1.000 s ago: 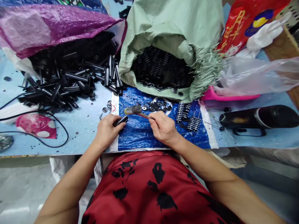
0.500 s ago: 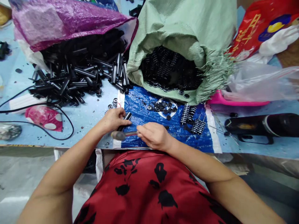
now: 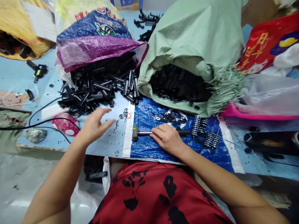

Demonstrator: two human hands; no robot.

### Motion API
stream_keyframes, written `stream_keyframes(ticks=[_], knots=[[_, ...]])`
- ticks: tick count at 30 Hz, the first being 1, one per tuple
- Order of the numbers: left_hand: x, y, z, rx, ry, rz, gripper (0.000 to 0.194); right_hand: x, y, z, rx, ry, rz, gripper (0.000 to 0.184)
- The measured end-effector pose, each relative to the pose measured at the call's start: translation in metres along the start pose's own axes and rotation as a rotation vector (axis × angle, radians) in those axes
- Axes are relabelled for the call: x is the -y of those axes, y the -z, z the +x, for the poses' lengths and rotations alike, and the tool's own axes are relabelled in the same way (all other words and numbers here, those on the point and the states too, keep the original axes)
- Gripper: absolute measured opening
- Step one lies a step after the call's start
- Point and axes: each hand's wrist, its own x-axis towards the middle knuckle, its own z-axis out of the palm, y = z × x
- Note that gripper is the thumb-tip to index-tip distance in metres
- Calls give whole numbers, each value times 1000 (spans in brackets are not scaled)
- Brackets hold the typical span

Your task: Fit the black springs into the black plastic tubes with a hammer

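My left hand hovers above the light blue table with fingers spread and nothing in it, just in front of the heap of black tubes. My right hand rests on the blue tarp sheet, its fingers laid over the shaft of a small hammer that lies flat with its head to the left. Black washers lie scattered on a round metal disc behind that hand. Stacks of black rings lie to the right.
A purple sack spills the tubes. A green woven sack holds black ringed parts. A black cable, a pink patterned object, a pink tray and a clear plastic bag crowd the table.
The black tube has left my left hand, which opened and moved left toward the tube heap. The hammer went down flat on the tarp under my right hand. The view tilted up.
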Motion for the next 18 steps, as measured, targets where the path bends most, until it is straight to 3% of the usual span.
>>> stream_keyframes(ticks=[2, 4, 5, 7, 8, 11, 15, 18], knots=[[2, 3, 35, -347, 52, 108, 58, 2, -6, 4, 24, 8, 25, 22], [7, 14, 71, -509, 148, 154, 64, 4, -9, 7, 42, -1, 56, 24], [10, 22, 87, -535, 203, 156, 68, 3, -10, 8, 46, -12, 70, 25], [16, 34, 110, -457, 284, 123, 79, 2, -12, 8, 43, -35, 82, 29], [18, 38, 118, -347, 286, 102, 84, 1, -14, 8, 36, -44, 75, 30], [14, 31, 131, -172, 267, 85, 80, -2, -18, 7, 41, -62, 38, 35], [-3, 3, 129, -237, 305, 111, 51, -6, -21, 7, 123, -78, 30, 43], [-18, -8, 116, -285, 376, 168, 51, -10, -19, 8, 183, -90, 34, 53]])
